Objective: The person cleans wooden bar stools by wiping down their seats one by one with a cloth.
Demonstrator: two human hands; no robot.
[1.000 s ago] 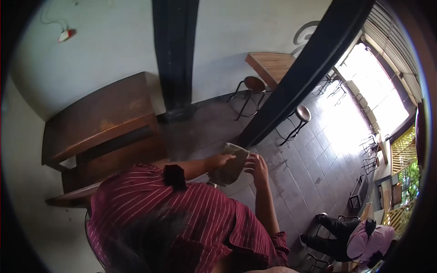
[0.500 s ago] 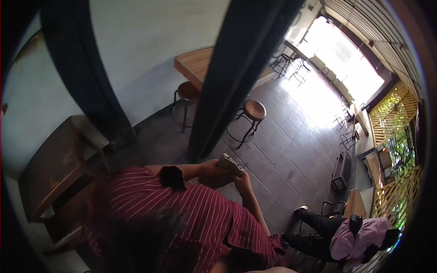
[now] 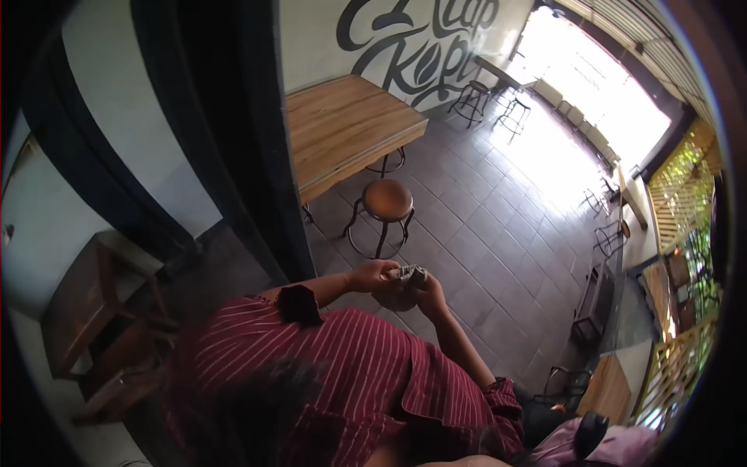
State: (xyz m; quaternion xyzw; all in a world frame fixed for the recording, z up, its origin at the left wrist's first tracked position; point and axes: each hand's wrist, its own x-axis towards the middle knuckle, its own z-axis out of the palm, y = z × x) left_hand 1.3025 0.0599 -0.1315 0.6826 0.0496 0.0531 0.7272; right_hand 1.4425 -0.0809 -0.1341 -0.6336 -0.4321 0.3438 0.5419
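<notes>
A dark red striped shirt [image 3: 342,358] fills the lower middle of the frame, its thin fabric creased and loose. At the lower right, close by, another person [image 3: 607,447] shows only in part, in a pale lilac top.

Just above the shirt, near the centre of the frame, the left hand [image 3: 369,275] and the right hand [image 3: 429,296] hold a greyish cloth [image 3: 406,272] between them. Both have their fingers bent in close on it, one at each side; how hard they press, I cannot tell. The cloth is bunched, with rumpled folds along its upper edge and a darker part hanging below. It looks light, soft and limp, unlikely to slip or break, and would probably sag wherever unsupported. Opposite edges or corners seem the best places to hold it, with thumbs over the folds.

Beyond the hands stands a stool [image 3: 387,200] with a round, smooth brown seat and thin, dark, curved legs. The floor [image 3: 467,249] is grey tile, dull here and glossy toward the light. Left of it rises a broad dark post [image 3: 226,117], partly covering a wood-grained table [image 3: 350,128]. Farther back, a pale wall [image 3: 311,47] bears curling dark lettering [image 3: 426,70], and at the upper right a bright opening [image 3: 607,86] glares.
</notes>
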